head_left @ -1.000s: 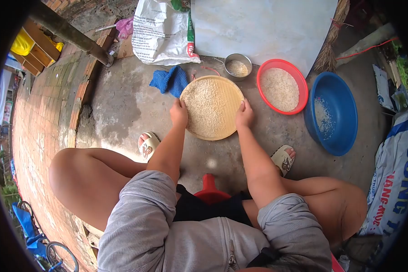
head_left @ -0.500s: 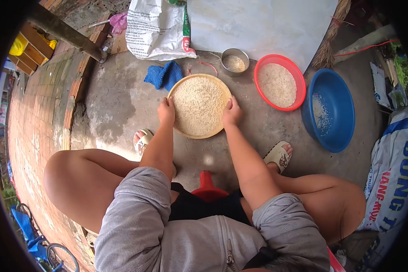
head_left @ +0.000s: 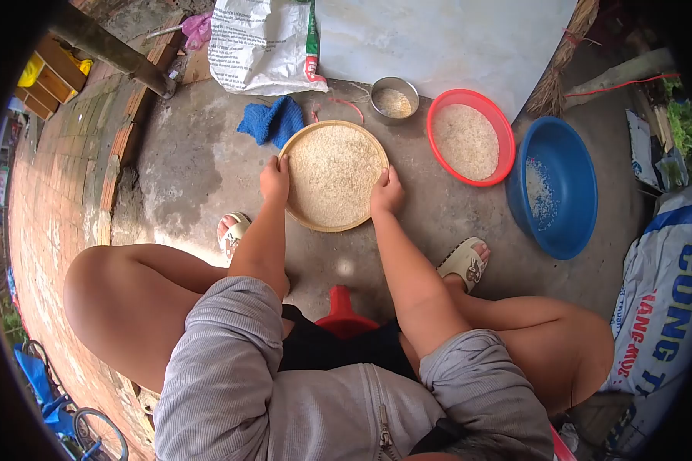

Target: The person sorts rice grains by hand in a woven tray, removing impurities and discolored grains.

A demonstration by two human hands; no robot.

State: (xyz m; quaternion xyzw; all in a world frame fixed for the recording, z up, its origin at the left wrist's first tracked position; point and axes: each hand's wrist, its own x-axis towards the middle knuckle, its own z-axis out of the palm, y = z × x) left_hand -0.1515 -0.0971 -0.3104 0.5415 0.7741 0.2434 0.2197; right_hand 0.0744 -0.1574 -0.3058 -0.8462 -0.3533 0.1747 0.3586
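A round shallow woven tray [head_left: 295, 213] is held out in front of me, with a wide layer of pale rice grains [head_left: 334, 173] spread over it. My left hand [head_left: 274, 180] grips its left rim. On the opposite side my right hand [head_left: 387, 191] is closed on the right rim, with the thumb over the edge. Just beyond the tray lie a crumpled blue cloth [head_left: 272, 121] and a thin red string.
Back right stand a metal bowl [head_left: 394, 100] with some grains, a red basin [head_left: 467, 142] of rice and a blue basin [head_left: 565, 188] with scattered grains. White sacks lie at the back and far right. My sandalled feet flank the tray; a red stool is under me.
The whole view has shifted slightly, so most things appear a little further left. Both hands keep their hold on the tray, and the rice layer looks slightly rearranged.
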